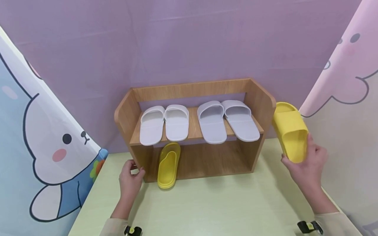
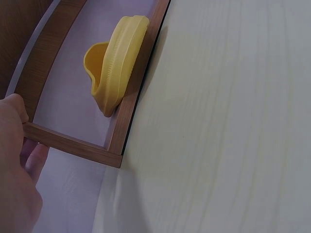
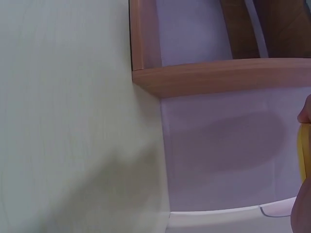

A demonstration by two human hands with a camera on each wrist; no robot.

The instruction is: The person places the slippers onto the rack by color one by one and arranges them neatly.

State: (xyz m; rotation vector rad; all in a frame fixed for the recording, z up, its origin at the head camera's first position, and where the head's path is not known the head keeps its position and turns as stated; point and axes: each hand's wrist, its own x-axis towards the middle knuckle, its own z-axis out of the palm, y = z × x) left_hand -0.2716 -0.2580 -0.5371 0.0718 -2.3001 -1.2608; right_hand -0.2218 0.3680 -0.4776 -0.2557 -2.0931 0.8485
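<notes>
My right hand (image 1: 310, 164) holds a yellow slipper (image 1: 290, 131) by its heel end, thumb on one side and fingers on the other, in the air right of the wooden shoe rack (image 1: 192, 88). In the right wrist view only a sliver of that slipper (image 3: 303, 150) shows. With my left hand (image 1: 130, 180) I pinch the front edge of the rack's left side panel, low down; the left wrist view has the thumb and fingers on either side of it. A second yellow slipper (image 1: 167, 167) stands at the left of the lower shelf, its heel jutting past the front edge.
On the upper shelf sit a white pair of slippers (image 1: 176, 126) and a pale grey pair (image 1: 212, 126). The rack stands on a light table (image 1: 206, 203) against a purple backdrop (image 1: 189, 42). Cartoon-printed cloths hang at the left (image 1: 56, 131) and right (image 1: 348, 72).
</notes>
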